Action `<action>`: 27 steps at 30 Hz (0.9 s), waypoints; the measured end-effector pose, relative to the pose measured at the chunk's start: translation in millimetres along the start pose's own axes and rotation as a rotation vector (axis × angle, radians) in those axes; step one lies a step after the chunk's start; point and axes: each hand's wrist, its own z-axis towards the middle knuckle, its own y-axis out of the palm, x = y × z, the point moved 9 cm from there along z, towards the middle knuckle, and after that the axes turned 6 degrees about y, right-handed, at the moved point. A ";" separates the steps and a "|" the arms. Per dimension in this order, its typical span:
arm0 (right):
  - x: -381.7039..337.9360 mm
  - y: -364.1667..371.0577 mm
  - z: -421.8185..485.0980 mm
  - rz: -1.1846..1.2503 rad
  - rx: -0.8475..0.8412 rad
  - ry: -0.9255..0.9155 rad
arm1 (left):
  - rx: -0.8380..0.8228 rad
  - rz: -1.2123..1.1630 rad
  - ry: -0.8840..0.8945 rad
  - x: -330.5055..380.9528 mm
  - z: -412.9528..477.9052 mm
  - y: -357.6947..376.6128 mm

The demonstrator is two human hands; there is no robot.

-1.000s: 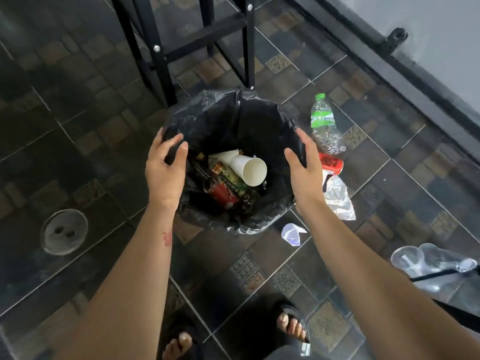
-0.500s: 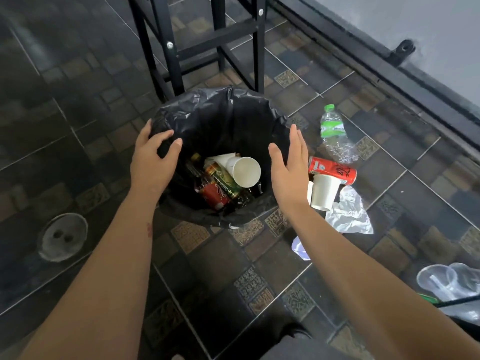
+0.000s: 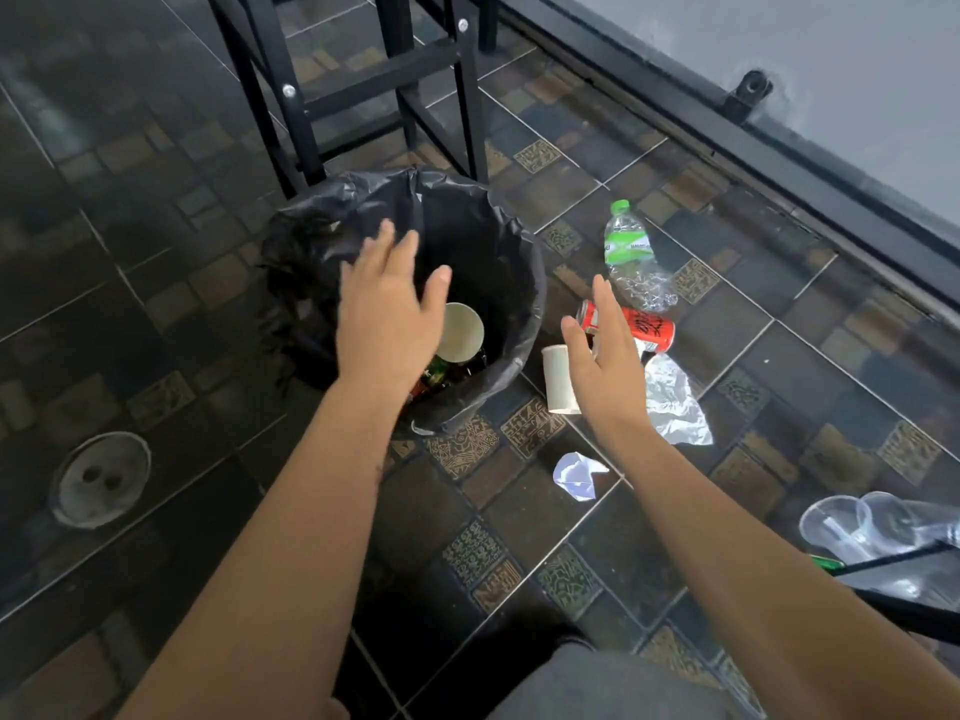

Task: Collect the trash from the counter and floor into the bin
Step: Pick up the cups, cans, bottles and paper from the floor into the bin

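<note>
Both hands are spread and empty: the left hand over the black-lined bin at frame centre, the right hand above a white paper cup just right of it. A red can, a plastic bottle and what looks like crumpled plastic lie further right on the tiles.

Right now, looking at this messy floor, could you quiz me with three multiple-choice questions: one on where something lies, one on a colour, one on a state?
1. Where does the red can lie?
A. in the bin
B. on the floor right of the bin
C. on a chair

2. What colour is the plastic bottle cap?
A. green
B. blue
C. white

3. What is the right hand holding?
A. the paper cup
B. the can
C. nothing

Answers: B, it lies on tiles beside the bin; A, the cap is green; C, its fingers are spread open.
</note>
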 end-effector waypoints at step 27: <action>158.8 -9.8 61.8 -0.731 0.035 0.325 | -0.484 -0.109 -0.261 60.2 -35.0 281.7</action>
